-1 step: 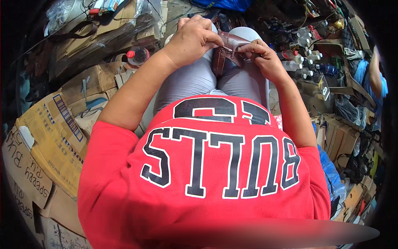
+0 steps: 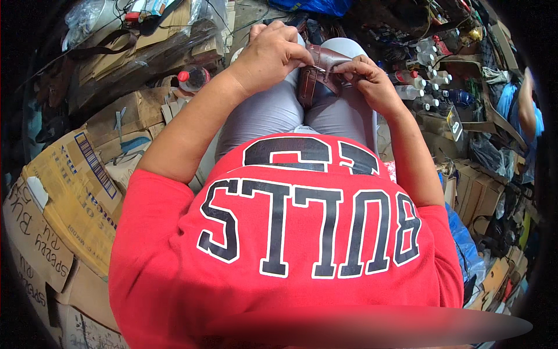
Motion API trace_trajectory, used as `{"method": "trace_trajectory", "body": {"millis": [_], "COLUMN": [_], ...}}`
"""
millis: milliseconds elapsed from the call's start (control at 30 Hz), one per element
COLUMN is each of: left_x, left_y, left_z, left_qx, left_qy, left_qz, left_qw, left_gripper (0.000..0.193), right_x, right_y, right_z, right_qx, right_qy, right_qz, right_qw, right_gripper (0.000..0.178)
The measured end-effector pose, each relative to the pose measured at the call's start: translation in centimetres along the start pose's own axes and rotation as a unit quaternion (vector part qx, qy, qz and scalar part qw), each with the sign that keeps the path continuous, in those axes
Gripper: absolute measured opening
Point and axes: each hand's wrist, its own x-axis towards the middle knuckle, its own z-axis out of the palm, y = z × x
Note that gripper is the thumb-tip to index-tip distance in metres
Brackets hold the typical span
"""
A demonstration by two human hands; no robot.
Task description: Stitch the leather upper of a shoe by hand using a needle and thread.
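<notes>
A brown leather shoe with pale stitching along its edge rests between my knees, on my grey trousers. My left hand is closed at its upper side, thumb and finger pinching a thin metal needle that points across the leather. From the other side my right hand pinches at the shoe's edge, its fingertips close to the needle's far end. Whether thread or only leather lies between the right fingertips is too small to tell. Part of the shoe is hidden behind my fingers.
Left of my legs stands a red-capped bottle, with flattened cardboard boxes nearer me. Several small bottles crowd the right side. Farther down are upright cardboard pieces and a blue plastic sheet. Another person's arm shows at the right rim.
</notes>
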Motion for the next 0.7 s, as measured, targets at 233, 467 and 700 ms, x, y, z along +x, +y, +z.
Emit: {"method": "trace_trajectory", "body": {"millis": [233, 467, 700], "left_x": [0.2, 0.8, 1.4], "left_y": [0.9, -2.1, -2.0], "left_z": [0.3, 1.9, 1.9], "left_qx": [0.037, -0.315, -0.221], "left_qy": [0.009, -0.109, -0.091], "left_qz": [0.053, -0.086, -0.023], "left_qw": [0.998, 0.939, 0.971], "left_gripper": [0.012, 0.014, 0.021], "right_x": [-0.1, 0.5, 0.0], "right_y": [0.0, 1.1, 1.0], "right_z": [0.0, 0.3, 0.2], "right_qx": [0.054, 0.049, -0.012], "right_qy": [-0.018, -0.019, -0.005], "right_qz": [0.022, 0.006, -0.005], "right_qw": [0.998, 0.999, 1.000], "right_gripper": [0.039, 0.039, 0.034]}}
